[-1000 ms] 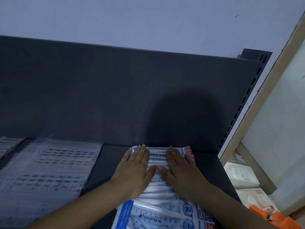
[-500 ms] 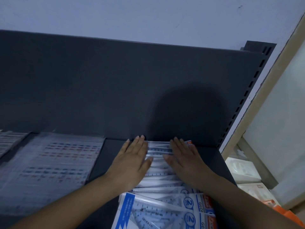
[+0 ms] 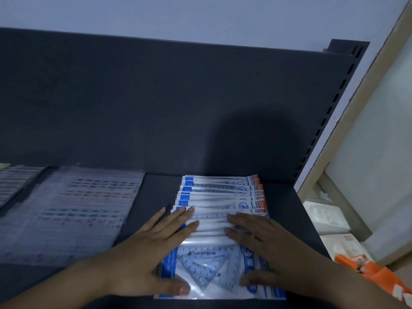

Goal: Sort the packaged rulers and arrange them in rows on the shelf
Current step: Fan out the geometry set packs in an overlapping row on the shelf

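Both hands lie flat and wide, fingers straight and holding nothing. I see the left hand (image 3: 152, 248) and the right hand (image 3: 274, 248) pressing palm-down on the packaged rulers (image 3: 219, 194).

The packs form one overlapping row that begins under my palms and runs away from the fingertips to the dark back panel (image 3: 156, 103). Each pack has a blue strip on the left-hand side and an orange mark on the right-hand side.

The nearest pack (image 3: 211, 269) lies between the two thumbs, and both thumbs rest on it. It shows clear set squares with blue print.

The row rests on the dark shelf (image 3: 159, 192), with bare shelf just beyond the left little finger.

Further out past the left hand lies a blurred sheet of clear packs with red and blue marks (image 3: 73, 208). A darker stack (image 3: 15, 181) lies beyond that.

Past the right hand stands the slotted upright (image 3: 330, 108). Outside it are white boxes (image 3: 325, 217). Orange packets (image 3: 379, 273) lie beside the right forearm.
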Available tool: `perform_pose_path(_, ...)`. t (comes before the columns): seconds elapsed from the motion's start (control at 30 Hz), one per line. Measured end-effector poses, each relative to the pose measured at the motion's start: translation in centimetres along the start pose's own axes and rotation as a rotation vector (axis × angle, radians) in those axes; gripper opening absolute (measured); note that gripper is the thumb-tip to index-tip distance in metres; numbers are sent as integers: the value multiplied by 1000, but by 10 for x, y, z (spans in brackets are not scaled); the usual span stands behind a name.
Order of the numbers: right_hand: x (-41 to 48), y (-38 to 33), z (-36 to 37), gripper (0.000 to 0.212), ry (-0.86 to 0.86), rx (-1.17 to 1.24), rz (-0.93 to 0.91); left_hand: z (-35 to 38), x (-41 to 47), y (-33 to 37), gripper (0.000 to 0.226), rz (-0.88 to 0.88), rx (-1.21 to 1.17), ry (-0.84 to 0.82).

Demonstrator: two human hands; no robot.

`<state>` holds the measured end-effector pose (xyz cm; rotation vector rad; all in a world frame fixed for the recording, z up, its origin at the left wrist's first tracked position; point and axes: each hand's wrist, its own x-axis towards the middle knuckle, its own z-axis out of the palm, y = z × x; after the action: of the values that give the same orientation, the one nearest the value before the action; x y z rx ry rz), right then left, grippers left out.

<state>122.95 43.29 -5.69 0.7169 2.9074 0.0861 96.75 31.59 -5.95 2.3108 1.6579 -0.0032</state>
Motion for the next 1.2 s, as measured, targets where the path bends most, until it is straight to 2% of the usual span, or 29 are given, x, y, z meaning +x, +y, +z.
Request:
perform_pose_path(0.1,-4,-1,-2,69,-22,101,-43,1,-2,4,93,-22,32,-6)
perform_pose_path(0.23,-10,-7,-2,79,6,283,-30,4,-3,8,86,-48,49,26)
perform_pose_path(0.4,-13,-19,6,70,114,82,102,12,0,7,82,-113,-24,210)
perform_pose_path(0.57,-9,-19,8,76,159,156,69,13,5,4,95,-159,-23,264)
perform_pose_path(0.63,-8,-19,9,82,183,235,118,13,8,5,86,-171,-58,361)
perform_pose_path(0.73,-2,-13,11,84,343,284,266,8,17,-2,53,-202,-70,551)
perform_pose_path(0.8,3,-5,10,74,335,308,371,-1,21,-4,30,-268,-61,562)
perform_pose_path(0.87,5,3,9,52,302,376,448,-11,23,-1,12,-334,-71,537)
perform_pose_path(0.93,5,7,6,24,294,516,501,-17,22,2,11,-376,-57,522)
perform_pose_path(1.0,5,8,4,9,294,673,519,-19,22,4,13,-410,-60,484)
perform_pose_path(1.1,5,10,4,11,240,882,567,-19,22,1,14,-456,-194,391)
perform_pose_path(1.2,8,13,4,11,232,998,586,-21,25,-8,11,-497,-512,333)
